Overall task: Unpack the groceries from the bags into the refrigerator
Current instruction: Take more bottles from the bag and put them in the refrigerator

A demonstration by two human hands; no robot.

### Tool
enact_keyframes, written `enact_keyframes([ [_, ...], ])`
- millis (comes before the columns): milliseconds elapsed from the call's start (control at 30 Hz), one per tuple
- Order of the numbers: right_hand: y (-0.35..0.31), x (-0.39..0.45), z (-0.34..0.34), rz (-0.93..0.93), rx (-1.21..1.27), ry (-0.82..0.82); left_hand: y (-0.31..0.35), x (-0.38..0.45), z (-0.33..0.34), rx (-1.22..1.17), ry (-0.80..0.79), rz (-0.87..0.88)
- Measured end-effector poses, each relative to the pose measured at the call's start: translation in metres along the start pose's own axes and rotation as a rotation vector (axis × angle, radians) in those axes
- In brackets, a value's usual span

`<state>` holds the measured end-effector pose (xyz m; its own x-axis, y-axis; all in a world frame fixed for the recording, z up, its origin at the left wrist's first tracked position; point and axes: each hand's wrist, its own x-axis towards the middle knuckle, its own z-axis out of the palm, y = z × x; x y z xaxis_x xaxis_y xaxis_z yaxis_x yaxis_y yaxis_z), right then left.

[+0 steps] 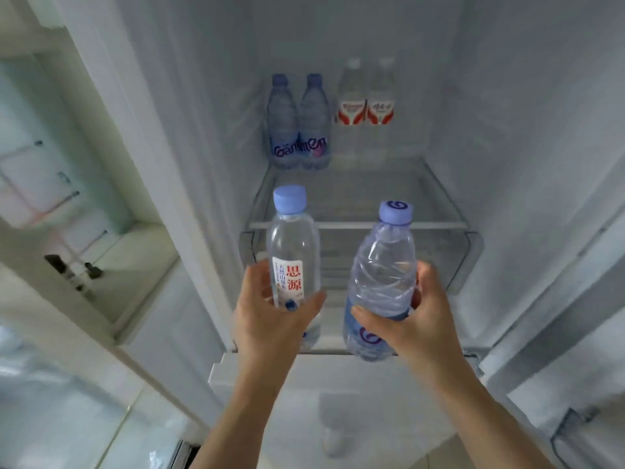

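both your bare forearms reaching up and forward side by side, your left hand [270, 319] curled round a bottle with thumb across the front, your right hand [414, 319] doing the same, thumb in front, fingers wrapped behind

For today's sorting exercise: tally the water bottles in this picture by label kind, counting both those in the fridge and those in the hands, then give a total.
Blue-tinted bottles with purple logo: 3 (two at the shelf back, one in the right hand)
Red-and-white label bottles: 2
White-label bottle with red characters: 1, in the left hand
Total: 6
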<state>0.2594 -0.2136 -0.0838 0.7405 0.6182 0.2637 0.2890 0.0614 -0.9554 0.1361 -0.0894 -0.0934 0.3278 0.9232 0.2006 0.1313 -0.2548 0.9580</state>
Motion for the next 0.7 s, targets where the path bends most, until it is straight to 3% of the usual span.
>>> enact_keyframes([
  [433, -0.022, 0.154, 0.020, -0.114, 0.012, 0.145, 0.056, 0.138, 0.058, -0.189, -0.064, 0.200],
  [700, -0.004, 0.201, 0.041, -0.134, -0.041, 0.175, 0.037, 0.192, 0.086, -0.227, -0.003, 0.203],
])
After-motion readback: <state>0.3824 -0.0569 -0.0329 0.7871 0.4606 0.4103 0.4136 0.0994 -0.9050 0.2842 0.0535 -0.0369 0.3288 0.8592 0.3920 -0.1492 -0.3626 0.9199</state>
